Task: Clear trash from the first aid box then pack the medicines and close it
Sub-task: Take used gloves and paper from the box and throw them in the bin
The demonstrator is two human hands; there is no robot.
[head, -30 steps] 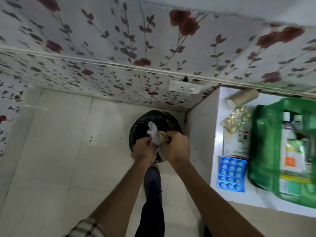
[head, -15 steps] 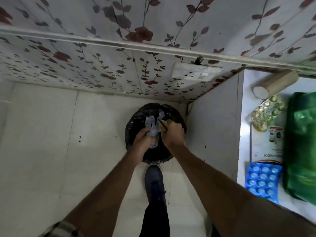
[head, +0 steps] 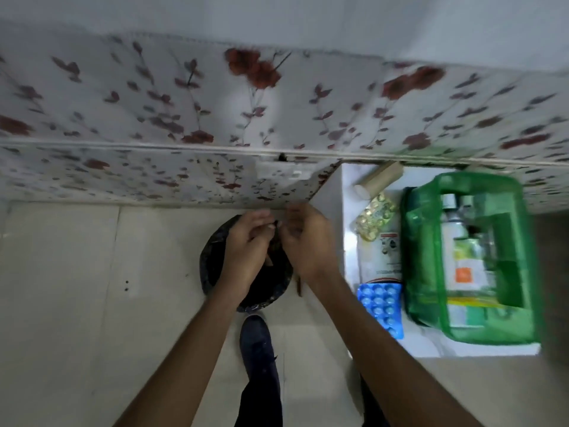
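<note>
**Two hands over the bin, and the medicines waiting on the counter**

Both hands hover above the black-lined bin (head: 246,266) on the floor. The left hand (head: 246,245) is loosely curled with nothing visible in it. The right hand (head: 304,241) has its fingertips pinched together near the left, but blur hides whether any scrap is between them; I cannot tell. A thin brown stick-like piece (head: 298,286) shows just below the right wrist at the bin's edge. It may be trash on its way down, and if so it looks likely to land on the floor beside the bin, not in it.

The first aid box (head: 471,257), a green see-through case, lies open on the white counter (head: 348,186) to the right, with bottles and cartons visible inside. Outside it, between the box and the counter's left edge, lie a gold blister pack (head: 374,215), a white printed packet (head: 381,257), a blue blister pack (head: 381,306) and a cardboard tube (head: 380,180).

Risks from here, as I judge them:

- The blue blister pack sits close to the counter's front-left corner, so an arm swinging back from the bin could sweep it to the floor.
- Light scraps can cling to fingers and ride back to the box.
- The tube could roll if nudged.
- Packing onto the upright bottles may tip them or stop the box from closing.
</note>
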